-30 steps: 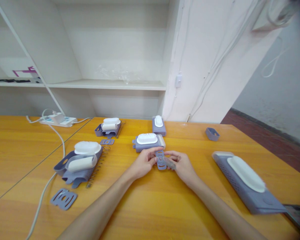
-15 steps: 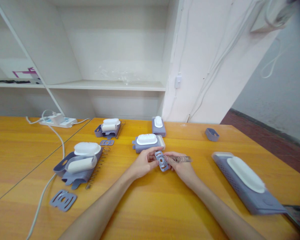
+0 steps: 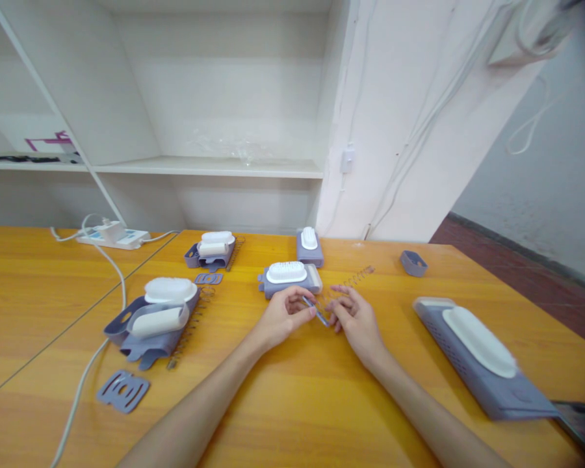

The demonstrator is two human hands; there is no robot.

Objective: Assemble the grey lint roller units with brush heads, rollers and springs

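I see the small grey-blue plate (image 3: 316, 311) edge-on, lifted just above the table (image 3: 292, 403) at the middle of my view. The left hand (image 3: 283, 316) pinches it between thumb and forefinger, with the other fingers curled under. The right hand (image 3: 359, 323) sits just beside the plate's near end with its fingers half curled and the forefinger stretched forward. A thin wire spring (image 3: 357, 279) runs from those fingers away to the right across the wood. I cannot tell whether they grip it or only rest on it.

Just beyond the hands lies a grey block with a white brush head (image 3: 288, 275), and a smaller one (image 3: 309, 246) stands behind it. Well to the right is a long grey housing with a white top (image 3: 478, 354), with a small grey tray (image 3: 413, 262) farther back. To the left I make out a pile of grey and white parts (image 3: 156, 315), and a loose slotted plate (image 3: 123, 390) lies near it. A white cable (image 3: 85, 377) leads to a power strip (image 3: 113, 235).
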